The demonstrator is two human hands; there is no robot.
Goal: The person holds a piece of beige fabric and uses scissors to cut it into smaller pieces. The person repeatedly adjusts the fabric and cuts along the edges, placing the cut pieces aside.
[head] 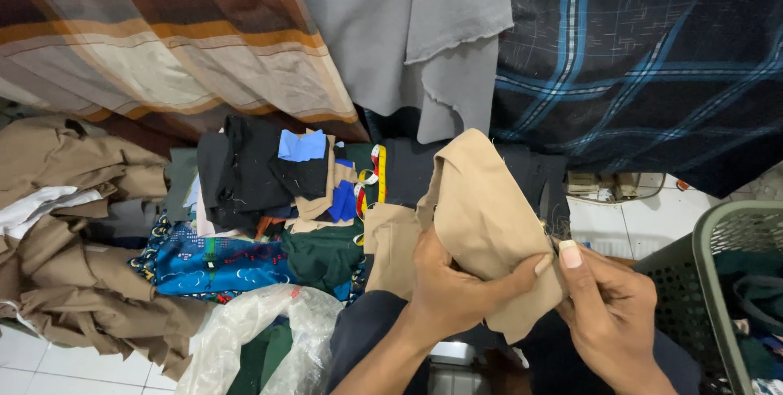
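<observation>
Head view: both hands work one tan cloth [481, 216] held over the lap. Left hand [453, 289] grips its lower fold, thumb pressed on top; right hand [608, 305] pinches its edge between thumb and forefinger. No finished work shows, so it seems early. One green basket [710, 248] stands right, one measuring tape [377, 175] lies on the scrap pile [261, 191].

Place: we take it for a home tailoring corner | Signs: heaped fabric offcuts [269, 191], measuring tape [380, 173], hanging cloths [424, 36], khaki garments [73, 224], green laundry basket [718, 281], white tiled floor [644, 220]
</observation>
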